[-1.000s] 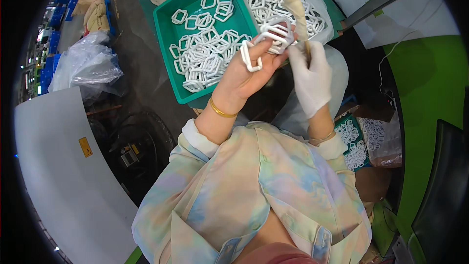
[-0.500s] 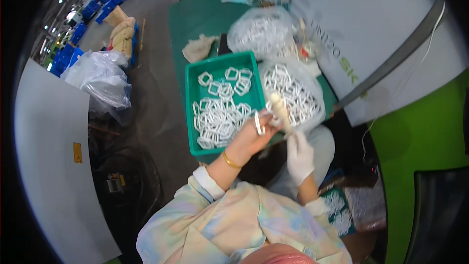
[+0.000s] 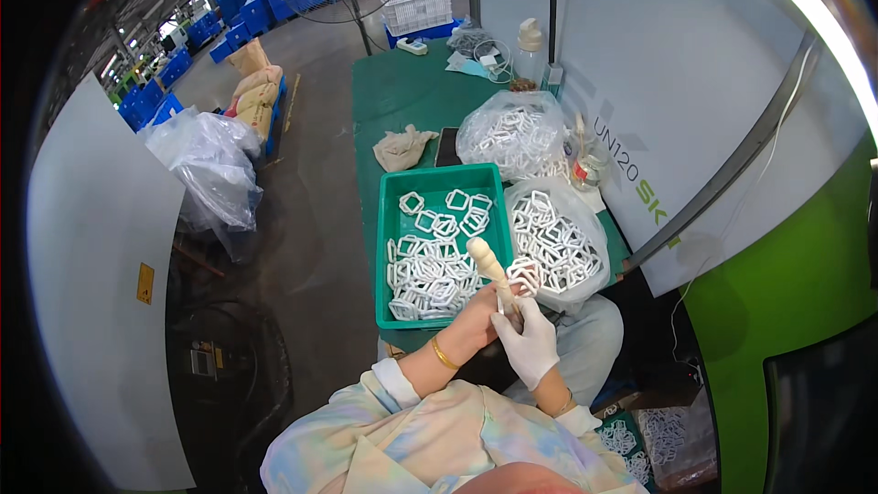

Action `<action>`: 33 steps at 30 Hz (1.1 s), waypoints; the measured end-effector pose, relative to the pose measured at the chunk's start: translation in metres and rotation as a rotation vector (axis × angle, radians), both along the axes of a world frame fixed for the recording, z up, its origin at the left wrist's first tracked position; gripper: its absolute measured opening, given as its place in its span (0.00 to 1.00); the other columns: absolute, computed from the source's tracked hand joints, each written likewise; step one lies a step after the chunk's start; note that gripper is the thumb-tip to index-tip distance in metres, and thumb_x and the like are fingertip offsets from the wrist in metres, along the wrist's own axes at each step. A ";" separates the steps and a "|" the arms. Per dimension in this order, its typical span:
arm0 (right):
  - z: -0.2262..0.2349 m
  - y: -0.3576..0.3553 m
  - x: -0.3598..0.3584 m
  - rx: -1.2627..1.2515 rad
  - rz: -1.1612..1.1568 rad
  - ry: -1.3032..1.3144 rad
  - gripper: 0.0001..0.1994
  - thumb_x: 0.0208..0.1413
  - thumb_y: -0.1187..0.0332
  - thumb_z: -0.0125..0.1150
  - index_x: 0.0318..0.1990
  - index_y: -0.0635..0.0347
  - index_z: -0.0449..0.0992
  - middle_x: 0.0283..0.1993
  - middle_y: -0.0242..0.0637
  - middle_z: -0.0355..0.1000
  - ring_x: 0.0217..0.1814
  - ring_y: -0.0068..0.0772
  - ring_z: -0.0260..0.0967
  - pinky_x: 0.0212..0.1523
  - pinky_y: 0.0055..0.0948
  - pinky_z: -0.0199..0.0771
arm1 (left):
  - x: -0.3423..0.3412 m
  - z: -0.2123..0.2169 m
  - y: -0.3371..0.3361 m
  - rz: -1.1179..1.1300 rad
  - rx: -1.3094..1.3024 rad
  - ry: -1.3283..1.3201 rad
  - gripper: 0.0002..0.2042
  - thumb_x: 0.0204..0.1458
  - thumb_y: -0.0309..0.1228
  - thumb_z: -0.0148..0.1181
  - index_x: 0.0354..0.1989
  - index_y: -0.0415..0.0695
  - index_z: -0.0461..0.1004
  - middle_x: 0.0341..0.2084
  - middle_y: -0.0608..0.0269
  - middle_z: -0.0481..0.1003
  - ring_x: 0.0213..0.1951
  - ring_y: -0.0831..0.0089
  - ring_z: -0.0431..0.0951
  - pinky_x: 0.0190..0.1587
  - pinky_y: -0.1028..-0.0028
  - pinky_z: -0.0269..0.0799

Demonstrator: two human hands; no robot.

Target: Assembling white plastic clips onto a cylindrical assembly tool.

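I see a white plastic frame (image 3: 524, 275) held just above the near edge of the green tray (image 3: 393, 261), pinched by my gloved right hand (image 3: 528, 342) alongside a wooden handle (image 3: 491, 267) (knife, perhaps); my bare left hand (image 3: 476, 313) curls around it, and a bag of frames (image 3: 572, 238) sits beside.

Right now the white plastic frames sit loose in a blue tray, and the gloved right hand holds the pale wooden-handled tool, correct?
Not quite. The head view shows the tray of loose white plastic frames is a green plastic tray, not blue. The rest holds: the white-gloved right hand grips the pale wooden-handled tool, with the bare left hand beside it.
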State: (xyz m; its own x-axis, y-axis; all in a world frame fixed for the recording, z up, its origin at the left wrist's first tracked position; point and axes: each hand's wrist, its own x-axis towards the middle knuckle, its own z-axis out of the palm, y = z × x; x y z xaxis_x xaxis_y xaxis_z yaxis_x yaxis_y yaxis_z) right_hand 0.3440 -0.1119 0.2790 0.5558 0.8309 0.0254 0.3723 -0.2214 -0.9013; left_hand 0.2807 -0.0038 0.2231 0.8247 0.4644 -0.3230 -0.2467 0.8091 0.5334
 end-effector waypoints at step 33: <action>-0.017 0.003 -0.008 0.139 0.064 0.113 0.11 0.63 0.66 0.59 0.39 0.67 0.72 0.26 0.39 0.70 0.27 0.26 0.65 0.31 0.30 0.68 | -0.010 -0.012 0.014 0.004 0.076 -0.103 0.16 0.62 0.29 0.56 0.57 0.39 0.72 0.47 0.58 0.78 0.46 0.72 0.79 0.49 0.73 0.76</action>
